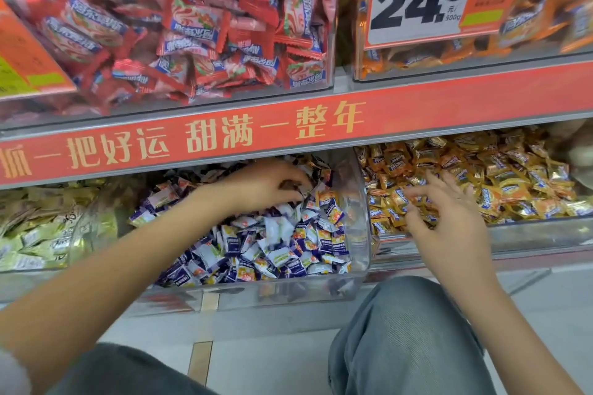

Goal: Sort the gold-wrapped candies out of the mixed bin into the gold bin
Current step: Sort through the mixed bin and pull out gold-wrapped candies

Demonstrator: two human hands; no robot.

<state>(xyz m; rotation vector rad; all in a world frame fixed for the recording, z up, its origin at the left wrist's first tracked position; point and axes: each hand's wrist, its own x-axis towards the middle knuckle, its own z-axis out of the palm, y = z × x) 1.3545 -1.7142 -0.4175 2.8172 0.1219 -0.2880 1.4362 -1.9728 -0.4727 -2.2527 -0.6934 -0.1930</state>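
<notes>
Candies in gold wrap (325,196) lie scattered among the purple-and-white ones in the mixed bin (361,234), a few showing at its back right corner and more half-buried lower down. Each looks light and small, a firm lump inside crinkly foil that should slide easily against its neighbours. The flat crimped ends are thin and would tear or slip; a pinch across the plump middle looks like the surer hold. The pieces are short pillows, their long axis running from one crimped end to the other, but they lie at every angle in the heap, so no common direction can be read.

The left hand (269,184) reaches deep to the back of the mixed bin, fingers curled down into the pile; whether it has caught a piece cannot be told, as the fingertips are buried. The right hand (439,218) hovers over the front of the gold bin (529,234) with fingers spread and loose, holding nothing visible. Its fingers are blurred.

Both bins sit side by side on the lower shelf, touching at their clear walls, so a transfer would probably be a short carry across the divider.
</notes>
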